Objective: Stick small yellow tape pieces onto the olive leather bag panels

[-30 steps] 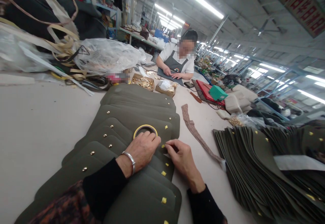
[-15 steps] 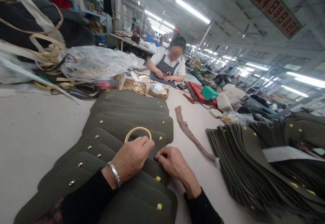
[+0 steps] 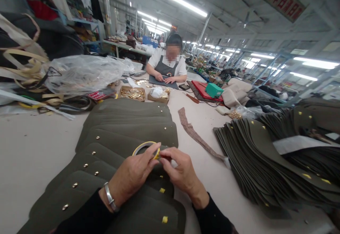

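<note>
My left hand point(image 3: 134, 175) holds a roll of yellow tape point(image 3: 145, 144) between thumb and fingers, above overlapping dark olive panels point(image 3: 124, 135). Beside it, my right hand point(image 3: 182, 170) is closed in a pinch at the roll's near right edge, where the tape's end seems to be; its fingertips almost meet my left thumb. Small shiny metal studs point(image 3: 75, 185) run along the left side of the panels. Yellow tape bits point(image 3: 165, 220) are stuck along their right side, partly under my hands.
A stack of similar panels point(image 3: 255, 166) fans out at the right. A brown fabric strip point(image 3: 196, 135) lies between. Boxes of gold-coloured metal parts point(image 3: 132, 94) stand behind, before a co-worker point(image 3: 167, 64) at the table. Straps and plastic bags point(image 3: 85, 73) are heaped at the left.
My right hand has lifted from the panel's edge and come to the tape roll. The roll has tilted in my left hand, whose fingers now point towards the right one. The view has shifted slightly.
</note>
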`<action>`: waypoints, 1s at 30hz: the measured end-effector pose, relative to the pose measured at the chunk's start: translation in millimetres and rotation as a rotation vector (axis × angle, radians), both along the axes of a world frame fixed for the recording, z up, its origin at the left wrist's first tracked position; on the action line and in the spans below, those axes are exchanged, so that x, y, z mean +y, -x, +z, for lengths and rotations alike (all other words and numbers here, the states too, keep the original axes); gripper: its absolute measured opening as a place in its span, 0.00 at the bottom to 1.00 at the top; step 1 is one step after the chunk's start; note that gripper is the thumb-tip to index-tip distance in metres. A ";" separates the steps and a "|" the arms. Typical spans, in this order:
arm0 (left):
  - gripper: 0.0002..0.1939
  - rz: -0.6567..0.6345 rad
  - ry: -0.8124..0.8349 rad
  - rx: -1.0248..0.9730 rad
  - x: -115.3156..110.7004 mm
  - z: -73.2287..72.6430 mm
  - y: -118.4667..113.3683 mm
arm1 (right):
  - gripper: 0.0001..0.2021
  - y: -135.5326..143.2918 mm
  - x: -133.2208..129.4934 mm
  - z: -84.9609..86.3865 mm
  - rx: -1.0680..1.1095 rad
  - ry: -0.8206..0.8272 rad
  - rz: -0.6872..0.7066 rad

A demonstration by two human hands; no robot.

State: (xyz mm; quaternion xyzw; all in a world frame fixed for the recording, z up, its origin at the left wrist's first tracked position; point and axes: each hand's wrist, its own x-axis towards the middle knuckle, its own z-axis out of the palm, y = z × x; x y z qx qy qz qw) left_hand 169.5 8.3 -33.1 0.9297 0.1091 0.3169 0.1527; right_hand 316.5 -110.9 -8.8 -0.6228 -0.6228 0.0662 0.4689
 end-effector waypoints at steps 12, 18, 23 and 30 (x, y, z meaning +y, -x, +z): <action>0.10 -0.054 -0.008 0.105 -5.6 8.6 -1.3 | 0.09 7.4 0.6 -11.9 -0.324 -0.074 -0.138; 0.12 0.025 -0.096 0.065 -14.1 17.1 -6.1 | 0.06 10.6 7.7 -6.6 0.174 0.046 -0.303; 0.09 0.077 -0.173 0.095 -8.1 27.9 -18.6 | 0.10 -22.5 14.8 -18.0 0.716 0.171 -0.394; 0.09 0.165 -0.238 0.402 15.5 18.0 -29.1 | 0.14 -42.6 17.8 -31.4 0.688 0.166 -0.344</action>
